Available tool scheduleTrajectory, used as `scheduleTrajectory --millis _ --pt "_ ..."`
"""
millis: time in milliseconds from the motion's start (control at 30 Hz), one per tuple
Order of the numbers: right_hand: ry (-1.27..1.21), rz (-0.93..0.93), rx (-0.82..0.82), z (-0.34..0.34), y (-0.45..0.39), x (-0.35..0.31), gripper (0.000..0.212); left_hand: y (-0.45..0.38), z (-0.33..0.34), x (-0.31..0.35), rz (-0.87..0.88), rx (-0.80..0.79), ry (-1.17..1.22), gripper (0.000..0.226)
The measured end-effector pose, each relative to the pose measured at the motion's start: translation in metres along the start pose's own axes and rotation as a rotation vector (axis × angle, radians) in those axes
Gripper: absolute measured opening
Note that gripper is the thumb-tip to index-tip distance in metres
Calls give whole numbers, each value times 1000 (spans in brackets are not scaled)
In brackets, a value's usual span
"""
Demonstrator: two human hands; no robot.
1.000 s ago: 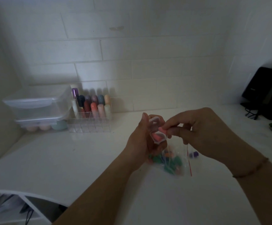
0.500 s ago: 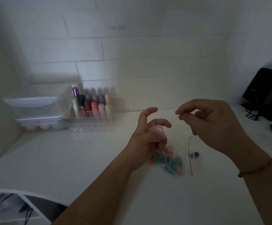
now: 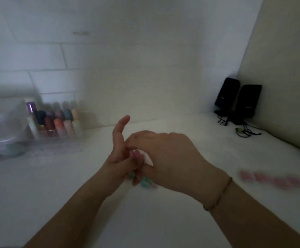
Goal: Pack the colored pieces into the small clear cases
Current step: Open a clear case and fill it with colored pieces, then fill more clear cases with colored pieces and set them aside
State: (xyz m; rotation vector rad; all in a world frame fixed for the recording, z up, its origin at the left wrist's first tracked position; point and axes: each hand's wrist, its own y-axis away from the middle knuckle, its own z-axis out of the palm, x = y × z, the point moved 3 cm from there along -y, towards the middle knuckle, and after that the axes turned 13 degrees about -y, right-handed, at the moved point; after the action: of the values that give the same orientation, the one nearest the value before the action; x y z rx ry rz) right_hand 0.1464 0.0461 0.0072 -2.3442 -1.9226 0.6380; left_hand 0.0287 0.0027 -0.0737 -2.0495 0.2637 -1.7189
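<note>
My left hand (image 3: 118,158) holds a small clear case (image 3: 136,156) with a pink piece inside; its index finger points up. My right hand (image 3: 169,158) has come against it, with curled fingers above the case and the thumb below, pinching it. The case is mostly hidden between the two hands. Under them on the white counter lies the clear bag of colored pieces (image 3: 145,182), of which only blurred teal and green bits show. The whole frame is motion-blurred.
A clear rack of colored tubes (image 3: 56,124) and stacked clear plastic boxes (image 3: 0,126) stand at the back left. Two black speakers (image 3: 238,97) with cables occupy the back right corner. A blurred row of pink items (image 3: 278,179) lies on the counter at right.
My right hand, apart from the left half a second ago, has moved in and closed over the case. The view has swung right, bringing the pink row into sight.
</note>
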Motion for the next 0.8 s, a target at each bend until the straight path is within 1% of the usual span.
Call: scheduleTrajectory --millis 100,167,233,300,367,433,467,500,567,633,733,800 --pt "77 -20 94 2 32 10 33 4 14 3 68 -119 -103 88" --pt "77 -21 191 -1 62 29 36 7 22 4 126 -145 -217 77" --pt "66 31 287 -9 92 57 33 8 24 6 234 -56 -500 58" --pt "64 178 371 -21 117 89 24 6 28 12 382 47 -792 31" --pt "80 341 378 -29 138 121 15 2 38 19 469 50 -963 18" --pt "59 471 305 -32 153 148 13 -3 50 20 515 -13 -1185 16" --pt "42 502 265 -32 159 156 14 -5 57 18 522 -53 -1302 17" --pt "29 516 228 -30 163 164 15 -8 63 16 506 -94 -1395 18" --pt "26 524 165 -25 165 170 14 -15 72 11 417 -154 -1517 24" --pt "16 509 159 -17 165 175 11 -23 74 9 303 -154 -1591 31" --pt "-63 483 209 -10 167 189 15 -27 68 7 134 -79 -1619 47" --pt "-71 473 234 -9 169 194 19 -25 59 6 0 -59 -1538 61"
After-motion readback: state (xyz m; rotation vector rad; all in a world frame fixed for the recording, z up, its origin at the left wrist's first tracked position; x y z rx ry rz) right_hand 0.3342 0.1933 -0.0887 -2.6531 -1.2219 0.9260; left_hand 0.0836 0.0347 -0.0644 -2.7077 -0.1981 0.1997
